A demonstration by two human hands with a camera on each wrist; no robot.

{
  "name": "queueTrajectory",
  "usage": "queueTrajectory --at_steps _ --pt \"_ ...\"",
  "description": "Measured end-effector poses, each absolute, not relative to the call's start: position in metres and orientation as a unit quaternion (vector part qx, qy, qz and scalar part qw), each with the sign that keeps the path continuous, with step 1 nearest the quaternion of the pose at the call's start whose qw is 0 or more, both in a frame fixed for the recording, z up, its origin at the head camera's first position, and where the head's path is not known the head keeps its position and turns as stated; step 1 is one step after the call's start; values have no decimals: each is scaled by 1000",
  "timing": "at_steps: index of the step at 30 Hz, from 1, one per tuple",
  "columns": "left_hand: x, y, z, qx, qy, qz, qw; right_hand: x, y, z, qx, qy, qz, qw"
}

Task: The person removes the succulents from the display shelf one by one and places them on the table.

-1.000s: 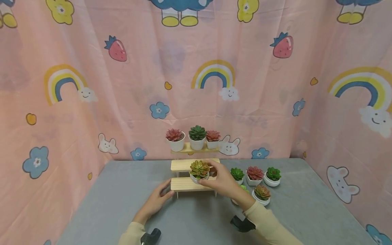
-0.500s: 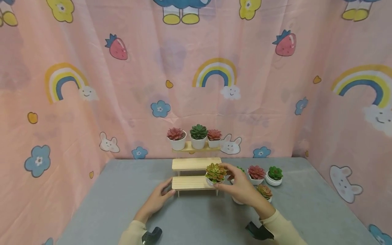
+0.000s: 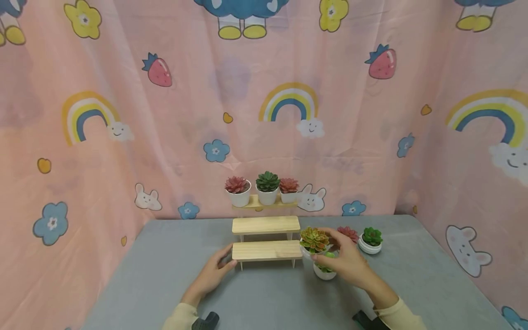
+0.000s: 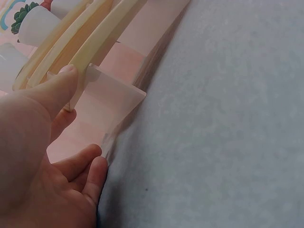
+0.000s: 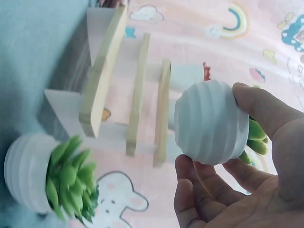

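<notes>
My right hand (image 3: 348, 261) holds a potted succulent (image 3: 314, 239) with yellow-green, red-tinged leaves, just right of a stepped wooden plant stand (image 3: 266, 250). In the right wrist view, thumb and fingers grip its ribbed white pot (image 5: 211, 121) off the table. My left hand (image 3: 210, 275) grips the left end of the stand's lowest board. The left wrist view shows that thumb on the board (image 4: 107, 35), with other fingers beside the clear side panel (image 4: 111, 90). A light-green succulent (image 3: 324, 270) stands on the table below the right hand, partly hidden by it.
On the top board stand a pinkish-red succulent (image 3: 236, 185), a dark green one (image 3: 267, 182) and another pinkish-red one (image 3: 288, 185). Right of my hand are a partly hidden red succulent (image 3: 348, 233) and a green one (image 3: 372, 236). A pink printed curtain (image 3: 185, 114) hangs behind the grey table (image 3: 165, 243).
My right hand has carried the yellow-green succulent rightward, from over the lowest board to beyond the stand's right end. The left hand stays at the stand's left end.
</notes>
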State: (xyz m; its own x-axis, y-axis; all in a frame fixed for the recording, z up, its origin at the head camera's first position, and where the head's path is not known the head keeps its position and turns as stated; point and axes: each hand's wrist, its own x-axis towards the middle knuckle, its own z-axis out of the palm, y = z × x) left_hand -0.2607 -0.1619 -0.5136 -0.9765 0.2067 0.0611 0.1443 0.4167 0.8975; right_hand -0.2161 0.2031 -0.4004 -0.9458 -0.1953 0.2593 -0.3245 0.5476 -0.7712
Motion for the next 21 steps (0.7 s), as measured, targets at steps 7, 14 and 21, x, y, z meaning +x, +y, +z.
queueTrajectory --at_steps 7,14,21 --pt "-260 -162 -514 106 838 534 30 -210 221 -397 136 -886 436 80" --pt "-262 -162 -516 107 837 536 31 -205 239 -396 129 -885 442 73" --pt "-262 -163 -517 106 834 540 29 -203 259 -397 120 -884 449 54"
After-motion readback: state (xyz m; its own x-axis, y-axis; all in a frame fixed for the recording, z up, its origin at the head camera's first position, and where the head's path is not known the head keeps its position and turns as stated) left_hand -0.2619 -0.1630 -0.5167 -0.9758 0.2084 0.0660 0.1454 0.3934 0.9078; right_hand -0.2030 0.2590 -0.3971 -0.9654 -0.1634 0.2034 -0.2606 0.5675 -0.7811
